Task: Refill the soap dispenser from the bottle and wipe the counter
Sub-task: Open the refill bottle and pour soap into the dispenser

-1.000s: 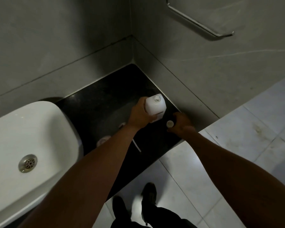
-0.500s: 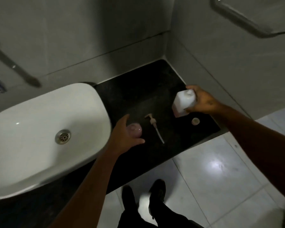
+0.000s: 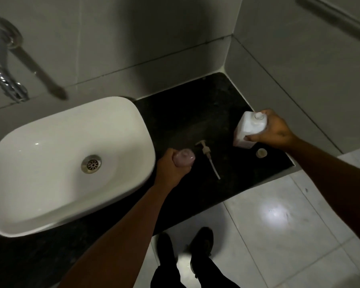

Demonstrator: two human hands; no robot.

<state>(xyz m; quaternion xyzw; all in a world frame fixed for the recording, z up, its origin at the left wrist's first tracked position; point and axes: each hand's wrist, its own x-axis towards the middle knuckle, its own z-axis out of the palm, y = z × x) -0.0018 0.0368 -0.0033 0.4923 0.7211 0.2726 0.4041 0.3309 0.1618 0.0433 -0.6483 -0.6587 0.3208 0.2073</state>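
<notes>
On the black counter (image 3: 195, 113), my left hand (image 3: 170, 167) is wrapped around the small pinkish soap dispenser (image 3: 184, 156), which stands with its top off. Its pump head with the long tube (image 3: 208, 156) lies flat on the counter just to the right. My right hand (image 3: 276, 129) grips the white square refill bottle (image 3: 248, 128) near the counter's right end; the bottle is upright and its neck is uncapped. The bottle's round cap (image 3: 261, 152) lies on the counter beside it.
A white basin (image 3: 67, 163) sits on the counter's left half, with a chrome tap (image 3: 4, 65) on the wall above. Tiled walls close the back and right. A wall rail (image 3: 341, 19) is at upper right. My shoes (image 3: 185, 246) stand on pale floor tiles.
My left hand let go of the bottle, moved left and closed around the dispenser. My right hand left the cap on the counter and took hold of the bottle. The view swung left.
</notes>
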